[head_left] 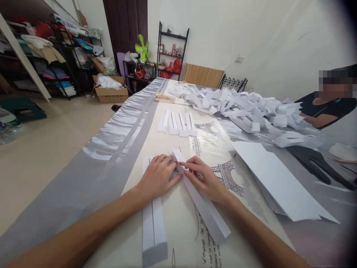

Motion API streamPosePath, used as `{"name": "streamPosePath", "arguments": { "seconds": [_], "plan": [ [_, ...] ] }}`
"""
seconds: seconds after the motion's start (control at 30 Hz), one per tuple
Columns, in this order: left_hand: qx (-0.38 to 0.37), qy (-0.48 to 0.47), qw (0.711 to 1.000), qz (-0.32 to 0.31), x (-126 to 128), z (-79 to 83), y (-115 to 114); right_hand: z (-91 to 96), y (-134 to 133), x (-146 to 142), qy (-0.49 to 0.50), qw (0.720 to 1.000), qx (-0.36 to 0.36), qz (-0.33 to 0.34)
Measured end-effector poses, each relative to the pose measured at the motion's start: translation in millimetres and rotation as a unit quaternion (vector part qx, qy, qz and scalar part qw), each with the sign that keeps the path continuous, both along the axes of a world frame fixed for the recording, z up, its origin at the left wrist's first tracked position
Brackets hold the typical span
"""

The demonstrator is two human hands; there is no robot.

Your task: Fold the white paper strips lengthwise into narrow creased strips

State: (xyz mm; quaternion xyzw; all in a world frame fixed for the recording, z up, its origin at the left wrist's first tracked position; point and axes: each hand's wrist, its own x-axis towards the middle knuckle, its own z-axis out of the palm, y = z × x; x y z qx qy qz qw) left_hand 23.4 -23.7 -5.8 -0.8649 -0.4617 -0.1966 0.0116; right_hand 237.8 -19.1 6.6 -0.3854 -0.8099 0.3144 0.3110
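A long white folded paper strip (199,201) lies slantwise on the printed tablecloth in front of me. Near its far end, my right hand (206,178) pinches its raised edge between thumb and fingers. My left hand (158,175) grips the same strip from the other side, thumb and bent fingers at its edge. Under the left palm and wrist rests a second folded paper piece (160,230), a long narrow box shape with a slit along its top; its middle is hidden by the hand.
Several folded paper pieces (180,124) lie in a row farther up. Right of them is a large heap of white paper pieces (237,104), with flat white sheets (279,178) nearer. Dark cloth (318,163) lies beside the sheets. A person (320,111) sits at the right.
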Motion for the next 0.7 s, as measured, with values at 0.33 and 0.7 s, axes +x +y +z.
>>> {"name": "streamPosePath", "arguments": {
  "seconds": [0.33,0.7],
  "plan": [
    [-0.037,-0.028,0.999,0.022,-1,5.4,-1,-14.5,1,-4,-0.071,0.991,0.104,0.041],
    [0.020,0.017,0.999,-0.037,0,-9.8,-1,-13.8,2,-8,-0.130,0.980,0.145,0.038]
  ]
}}
